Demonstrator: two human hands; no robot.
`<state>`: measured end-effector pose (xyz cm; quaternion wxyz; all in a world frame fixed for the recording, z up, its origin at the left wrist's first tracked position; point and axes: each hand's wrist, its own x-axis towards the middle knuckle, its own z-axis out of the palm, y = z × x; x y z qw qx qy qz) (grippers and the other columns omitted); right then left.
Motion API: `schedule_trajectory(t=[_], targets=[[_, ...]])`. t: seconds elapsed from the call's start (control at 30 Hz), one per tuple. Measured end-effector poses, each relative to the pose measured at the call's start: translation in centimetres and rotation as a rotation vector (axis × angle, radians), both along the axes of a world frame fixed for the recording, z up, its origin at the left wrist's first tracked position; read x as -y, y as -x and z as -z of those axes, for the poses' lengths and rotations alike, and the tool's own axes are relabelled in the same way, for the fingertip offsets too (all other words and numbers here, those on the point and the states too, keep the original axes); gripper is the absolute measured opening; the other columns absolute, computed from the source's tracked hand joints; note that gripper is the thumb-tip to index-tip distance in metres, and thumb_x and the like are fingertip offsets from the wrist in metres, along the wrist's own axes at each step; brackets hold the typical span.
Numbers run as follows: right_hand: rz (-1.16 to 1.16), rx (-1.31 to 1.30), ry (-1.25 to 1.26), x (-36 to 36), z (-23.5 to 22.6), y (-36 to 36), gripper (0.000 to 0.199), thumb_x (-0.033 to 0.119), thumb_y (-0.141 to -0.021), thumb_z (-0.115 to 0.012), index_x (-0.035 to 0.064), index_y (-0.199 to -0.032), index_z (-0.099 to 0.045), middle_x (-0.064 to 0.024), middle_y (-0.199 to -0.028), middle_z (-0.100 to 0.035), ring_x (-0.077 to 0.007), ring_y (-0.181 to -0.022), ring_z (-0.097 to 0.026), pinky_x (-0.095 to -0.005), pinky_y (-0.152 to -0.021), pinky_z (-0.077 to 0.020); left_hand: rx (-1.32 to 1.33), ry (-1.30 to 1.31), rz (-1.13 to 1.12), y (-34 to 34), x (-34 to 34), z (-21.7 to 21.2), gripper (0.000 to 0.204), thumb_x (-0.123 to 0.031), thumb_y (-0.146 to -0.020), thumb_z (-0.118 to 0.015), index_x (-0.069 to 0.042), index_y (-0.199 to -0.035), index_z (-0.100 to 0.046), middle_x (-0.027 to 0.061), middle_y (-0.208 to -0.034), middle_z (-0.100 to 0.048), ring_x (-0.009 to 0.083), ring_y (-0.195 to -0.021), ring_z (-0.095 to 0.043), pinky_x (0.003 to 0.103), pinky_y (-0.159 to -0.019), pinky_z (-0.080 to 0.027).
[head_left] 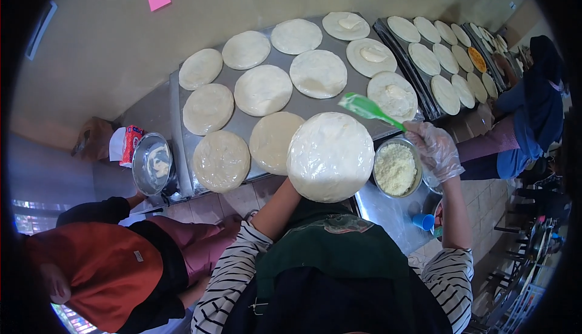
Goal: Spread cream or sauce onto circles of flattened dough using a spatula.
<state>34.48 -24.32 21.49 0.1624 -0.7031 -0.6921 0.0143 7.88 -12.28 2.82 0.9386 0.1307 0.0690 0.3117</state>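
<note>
My left forearm reaches under a flat, pale round (330,157) coated with glossy white cream; the hand beneath is hidden, and the round rests on it in front of me. My right hand (434,150), in a clear plastic glove, is closed around the handle of a green spatula (367,108). Its blade points left, over the tray beyond the held round. Just below that hand stands a metal bowl (418,179) of pale yellow crumbly shreds. On the tray (270,42) lie several more rounds, some smeared and three at the right with dollops of cream.
At left a metal bowl (137,182) with cream remnants stands near a red-and-white packet (132,143). A person in orange (103,273) is close on my left. Farther right, another tray (431,100) of rounds sits near a second person (536,110). A blue cup (423,221) stands nearby.
</note>
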Motion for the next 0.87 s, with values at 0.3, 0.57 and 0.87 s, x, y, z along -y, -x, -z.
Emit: schedule_trajectory(t=[0.3, 0.57, 0.87], targets=[[0.039, -0.024, -0.004, 0.1, -0.6, -0.2, 0.02, 0.022, -0.09, -0.069, 0.0107, -0.107, -0.07, -0.0111, -0.092, -0.07, -0.031, -0.082, -0.068, -0.04, -0.072, -0.0538, 0.017, -0.009, 0.004, -0.2, 0.1, 0.3, 0.055, -0.037, -0.105, -0.044, -0.01, -0.151, -0.034, 0.0158, -0.149, -0.044, 0.0292, -0.133, -0.049, 0.046, -0.106, -0.048], [-0.03, 0.02, -0.101, -1.0, 0.2, -0.7, 0.019, 0.028, -0.094, -0.062, 0.017, -0.108, -0.07, -0.0116, -0.085, -0.069, -0.0307, -0.074, -0.067, -0.0423, -0.066, -0.0523, -0.035, -0.059, -0.012, -0.3, 0.4, -0.3, 0.056, -0.038, -0.104, -0.045, -0.01, -0.151, -0.034, 0.0167, -0.149, -0.044, 0.0304, -0.133, -0.049, 0.047, -0.105, -0.049], [0.038, 0.027, 0.002, -1.4, 1.8, -0.3, 0.017, 0.028, -0.095, -0.062, 0.0177, -0.107, -0.069, -0.0112, -0.085, -0.068, -0.0309, -0.078, -0.067, -0.0416, -0.069, -0.0524, 0.137, 0.101, 0.029, 0.2, 0.1, -2.3, 0.063, -0.048, -0.102, -0.043, -0.012, -0.153, -0.031, 0.0149, -0.154, -0.039, 0.0314, -0.137, -0.045, 0.051, -0.111, -0.042]])
